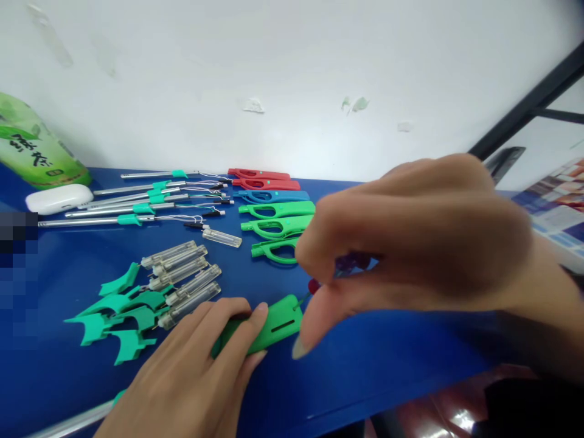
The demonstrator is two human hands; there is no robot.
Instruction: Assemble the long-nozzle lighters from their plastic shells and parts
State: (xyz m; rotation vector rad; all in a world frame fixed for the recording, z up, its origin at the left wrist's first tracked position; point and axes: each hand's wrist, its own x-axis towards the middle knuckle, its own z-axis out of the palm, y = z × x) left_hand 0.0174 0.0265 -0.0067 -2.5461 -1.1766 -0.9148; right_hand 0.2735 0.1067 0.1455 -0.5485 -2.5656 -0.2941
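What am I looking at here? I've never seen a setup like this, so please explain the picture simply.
There's no machine here, just a person's two bare hands, seen from a camera worn on their head, looking forward and down. The left hand grips a green lighter casing against the blue table. The right hand holds a screwdriver, mostly hidden in the fist, its thin shaft at the casing's end. Around them lie metal tubes with wires, clear fuel tanks, teal plastic pieces and red, blue and green lighter handles. A white case and a green tea bottle are at the far left.
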